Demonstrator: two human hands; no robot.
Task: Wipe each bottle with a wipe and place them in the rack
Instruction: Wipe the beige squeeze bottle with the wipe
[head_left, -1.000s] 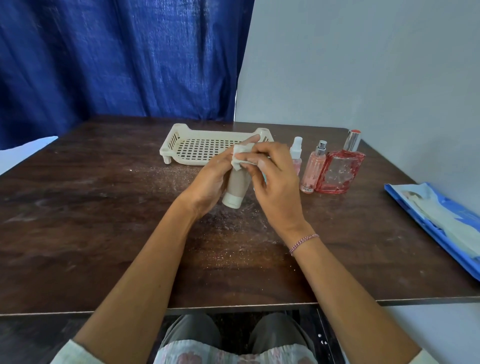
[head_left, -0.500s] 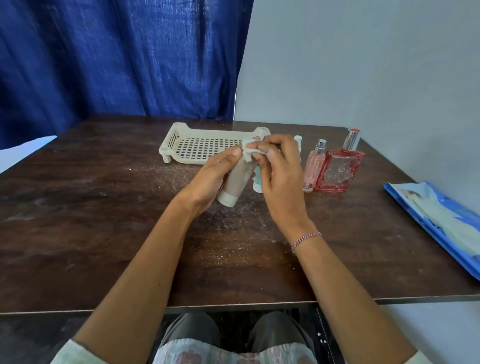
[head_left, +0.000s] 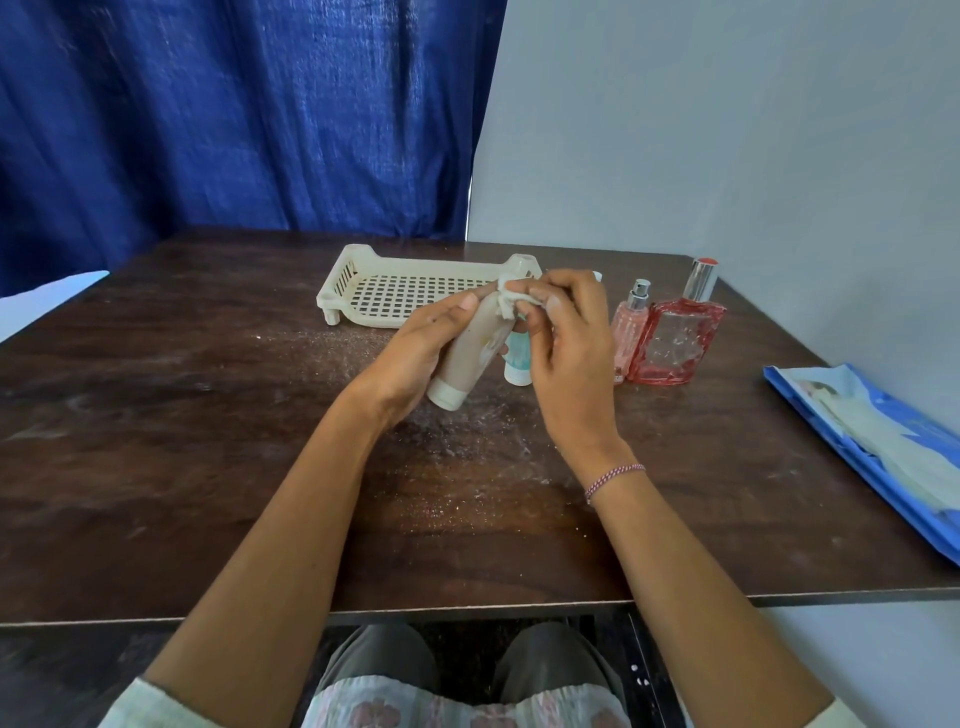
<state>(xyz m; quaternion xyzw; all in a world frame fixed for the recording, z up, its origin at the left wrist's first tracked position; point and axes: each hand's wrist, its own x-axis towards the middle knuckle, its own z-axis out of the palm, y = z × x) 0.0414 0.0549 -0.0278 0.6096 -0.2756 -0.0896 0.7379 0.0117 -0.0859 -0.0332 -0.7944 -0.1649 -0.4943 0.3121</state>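
Her left hand (head_left: 415, 348) gripped the beige tube (head_left: 470, 353) tilted, exposing its end to the wipe (head_left: 511, 301) pinched in her right hand (head_left: 569, 343).

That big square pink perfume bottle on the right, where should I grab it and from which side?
Probably the wide glass body of the big perfume bottle, thumb on its near face and fingers behind, coming from its right: the slim spray bottle crowds its left, and the narrow silver cap might pull off.

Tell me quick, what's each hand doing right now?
Left hand grips the beige tube, cap end down.
Right hand pinches the wipe against the tube's top end.
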